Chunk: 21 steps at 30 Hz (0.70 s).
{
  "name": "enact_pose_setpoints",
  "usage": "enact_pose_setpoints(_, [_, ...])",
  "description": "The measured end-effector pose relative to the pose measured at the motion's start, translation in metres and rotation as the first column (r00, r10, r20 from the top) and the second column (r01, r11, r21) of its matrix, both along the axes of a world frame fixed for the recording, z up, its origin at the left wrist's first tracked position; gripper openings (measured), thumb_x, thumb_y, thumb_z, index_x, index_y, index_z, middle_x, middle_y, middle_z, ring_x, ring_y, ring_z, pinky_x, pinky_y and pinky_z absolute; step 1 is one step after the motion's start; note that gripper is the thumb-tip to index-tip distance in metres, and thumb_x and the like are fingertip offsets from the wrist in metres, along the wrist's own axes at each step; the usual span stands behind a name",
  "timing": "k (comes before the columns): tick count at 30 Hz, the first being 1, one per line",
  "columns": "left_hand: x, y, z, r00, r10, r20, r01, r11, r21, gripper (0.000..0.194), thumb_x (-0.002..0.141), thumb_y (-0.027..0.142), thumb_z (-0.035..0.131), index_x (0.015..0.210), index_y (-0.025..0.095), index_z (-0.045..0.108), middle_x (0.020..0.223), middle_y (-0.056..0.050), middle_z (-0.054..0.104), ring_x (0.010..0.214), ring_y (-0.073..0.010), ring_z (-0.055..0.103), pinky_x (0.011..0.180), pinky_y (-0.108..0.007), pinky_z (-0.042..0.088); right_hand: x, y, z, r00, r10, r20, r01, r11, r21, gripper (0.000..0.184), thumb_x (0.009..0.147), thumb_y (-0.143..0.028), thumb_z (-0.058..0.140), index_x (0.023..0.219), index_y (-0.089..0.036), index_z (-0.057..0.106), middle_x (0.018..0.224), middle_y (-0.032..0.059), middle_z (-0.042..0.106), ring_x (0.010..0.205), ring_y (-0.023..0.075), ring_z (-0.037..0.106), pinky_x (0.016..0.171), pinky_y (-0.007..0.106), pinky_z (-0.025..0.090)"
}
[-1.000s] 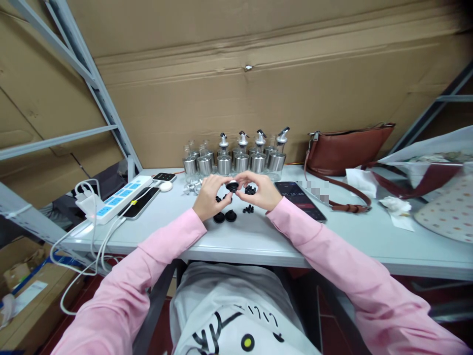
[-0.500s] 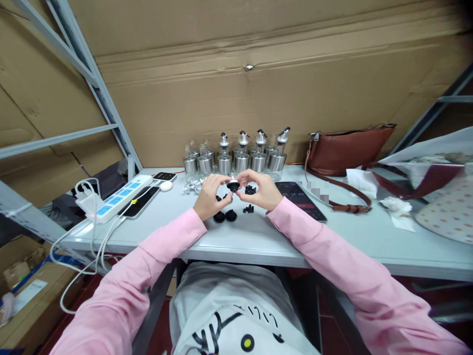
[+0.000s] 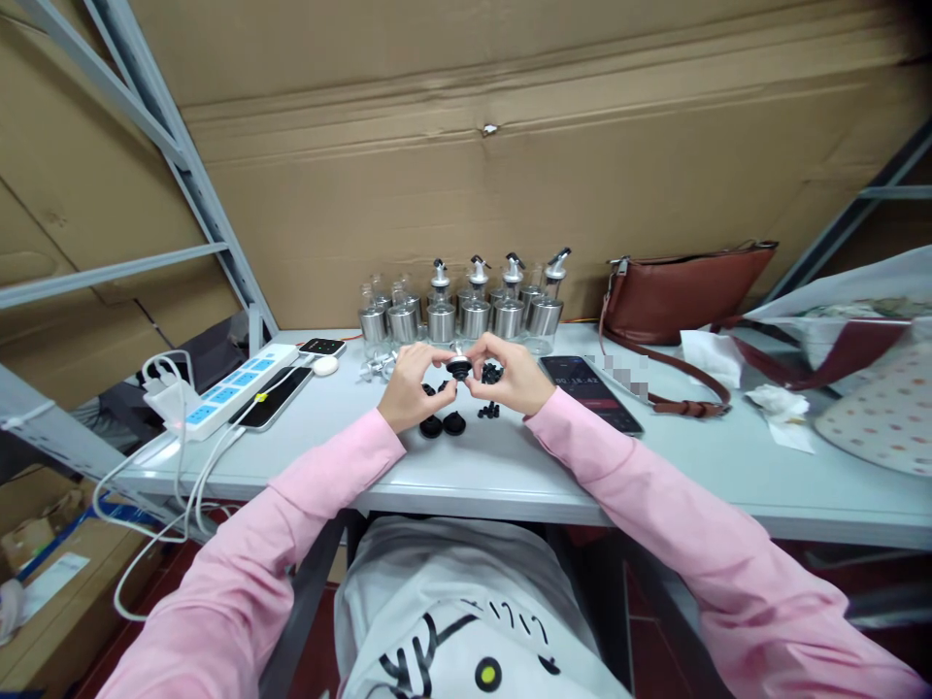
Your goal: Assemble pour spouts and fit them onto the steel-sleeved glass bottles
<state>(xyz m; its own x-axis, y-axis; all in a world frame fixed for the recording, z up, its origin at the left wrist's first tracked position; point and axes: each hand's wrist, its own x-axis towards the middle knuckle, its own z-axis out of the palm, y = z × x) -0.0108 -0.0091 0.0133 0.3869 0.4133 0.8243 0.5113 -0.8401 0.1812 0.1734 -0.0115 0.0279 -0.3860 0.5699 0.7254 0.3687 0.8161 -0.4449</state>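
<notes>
Between my two hands, a pourer stopper (image 3: 458,366) with a silver top and a black ribbed lower part is held above the table. My left hand (image 3: 415,386) grips it from the left with thumb and fingers. From the other side, my right hand (image 3: 514,377) pinches it as well. Below my left hand lie black ribbed stoppers (image 3: 453,423). Small black caps (image 3: 489,411) are scattered beside my right hand. Silver pourer parts (image 3: 379,367) lie left of my left hand, partly hidden by it.
Several glass bottles with steel sleeves (image 3: 441,318) stand at the back, some topped with pourers. A phone (image 3: 593,393) and a brown bag (image 3: 677,296) are on the right. A power strip (image 3: 240,393), white cables and another phone (image 3: 275,398) are on the left.
Both hands keep their grip on the pourer stopper, with barely any finger movement. The whole view has shifted very slightly.
</notes>
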Motion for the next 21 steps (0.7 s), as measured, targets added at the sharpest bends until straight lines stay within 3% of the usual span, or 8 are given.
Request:
enact_pose_setpoints(5, [0.0003, -0.0005, 0.0002, 0.998, 0.045, -0.048, -0.047, 0.998, -0.050, 0.018, 0.070, 0.022, 0.059, 0.087, 0.019, 0.053, 0.079, -0.001, 0.058, 0.077, -0.0185, 0.053, 0.077, -0.035, 0.038, -0.0007, 0.0004, -0.0011, 1.000, 0.023, -0.003, -0.023, 1.000, -0.015, 0.018, 0.064, -0.017, 0.060, 0.079, -0.019, 0.051, 0.067, -0.0024, 0.057, 0.060, 0.0112, 0.056, 0.062, 0.025, 0.048])
enact_pose_setpoints(13, [-0.0018, 0.0012, -0.0025, 0.999, -0.010, -0.031, 0.010, 1.000, -0.022, 0.017, 0.072, 0.026, 0.056, 0.087, 0.019, 0.051, 0.079, -0.001, 0.057, 0.078, -0.0181, 0.054, 0.078, -0.035, 0.038, -0.0015, -0.0028, 0.0002, 0.999, 0.051, -0.012, -0.051, 0.998, -0.025, 0.020, 0.062, -0.015, 0.059, 0.081, -0.019, 0.052, 0.073, 0.0006, 0.062, 0.065, 0.0132, 0.062, 0.067, 0.027, 0.052])
enact_pose_setpoints(21, [-0.0008, 0.0000, -0.0019, 0.999, 0.017, -0.049, -0.021, 0.997, -0.074, 0.017, 0.069, 0.022, 0.055, 0.085, 0.020, 0.050, 0.079, -0.001, 0.057, 0.078, -0.0187, 0.054, 0.079, -0.036, 0.039, 0.0001, -0.0023, -0.0007, 0.999, 0.049, -0.024, -0.050, 0.996, -0.079, 0.019, 0.064, -0.017, 0.060, 0.082, -0.018, 0.055, 0.075, 0.0020, 0.066, 0.067, 0.0137, 0.064, 0.070, 0.029, 0.055])
